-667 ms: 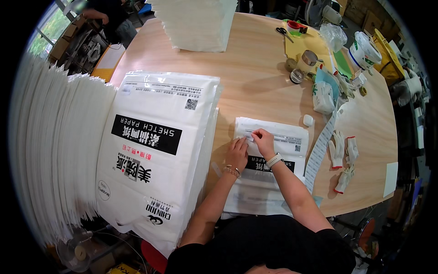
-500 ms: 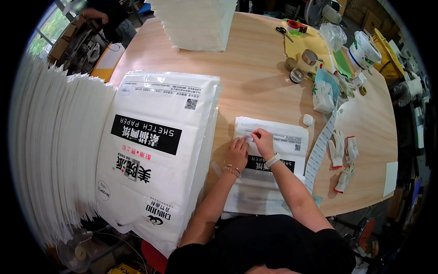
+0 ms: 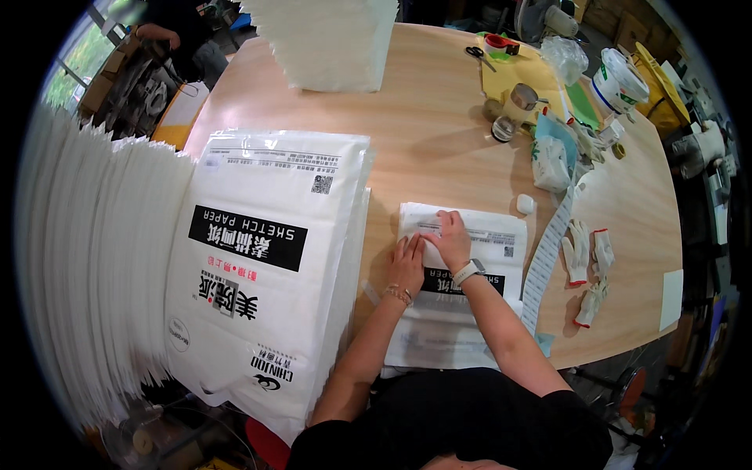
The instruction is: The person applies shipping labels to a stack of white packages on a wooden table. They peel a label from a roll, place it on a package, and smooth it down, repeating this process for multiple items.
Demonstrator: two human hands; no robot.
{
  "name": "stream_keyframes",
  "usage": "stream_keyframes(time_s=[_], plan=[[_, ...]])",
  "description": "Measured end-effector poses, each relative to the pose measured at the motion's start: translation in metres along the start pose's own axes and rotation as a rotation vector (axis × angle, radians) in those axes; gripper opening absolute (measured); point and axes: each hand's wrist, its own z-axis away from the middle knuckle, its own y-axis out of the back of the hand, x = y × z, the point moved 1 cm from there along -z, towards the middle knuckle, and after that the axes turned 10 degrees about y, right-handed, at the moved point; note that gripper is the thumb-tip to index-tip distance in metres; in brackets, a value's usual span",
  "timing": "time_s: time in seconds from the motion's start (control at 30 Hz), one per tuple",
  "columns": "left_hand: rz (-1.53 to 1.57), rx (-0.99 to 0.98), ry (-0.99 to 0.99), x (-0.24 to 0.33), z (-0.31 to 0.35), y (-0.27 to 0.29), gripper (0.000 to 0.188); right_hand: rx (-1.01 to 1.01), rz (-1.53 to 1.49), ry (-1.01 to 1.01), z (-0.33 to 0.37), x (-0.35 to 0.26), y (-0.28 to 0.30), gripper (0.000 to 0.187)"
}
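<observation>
A small white plastic paper package (image 3: 446, 333) with a black printed band lies flat before me on the table. My left hand (image 3: 406, 266) rests on its left edge, fingers stretched forward. Close beside it, my right hand (image 3: 450, 241) lies on the package's upper left part with its fingers extended, pressing on the surface. Whatever is under the right fingers is hidden. To the left lies a stack of larger white paper packages (image 3: 270, 301) with the same kind of black band. A strip of printed labels (image 3: 546, 262) runs down beside the small package's right edge.
Tall stacks of white packages stand at the far left (image 3: 94, 258) and the back (image 3: 329, 47). On the right are gloves (image 3: 577, 251), a white case (image 3: 526, 204), a tissue pack (image 3: 551, 164), a glass jar (image 3: 514, 113), scissors (image 3: 479, 56) and a bucket (image 3: 619, 82). Another person (image 3: 176, 39) is at the back left.
My right hand's pinched fingers have come down and stretched out onto the package. The left hand stays nearly in place. The whole view has shifted slightly.
</observation>
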Motion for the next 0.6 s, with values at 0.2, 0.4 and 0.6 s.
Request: stream_keyframes(time_s=[0.2,0.4,0.6], plan=[[-0.100,-0.016,-0.065,0.022,-0.025,0.008,0.046,0.183,-0.197,-0.071,0.010,0.053,0.043,0.026],[-0.198,-0.070,-0.136,0.033,-0.051,-0.019,0.063,0.205,-0.264,-0.241,0.076,0.101,0.133,0.017],[-0.038,0.019,-0.102,0.017,-0.073,-0.031,0.058,-0.097,-0.090,-0.709,0.194,0.156,0.201,0.019]])
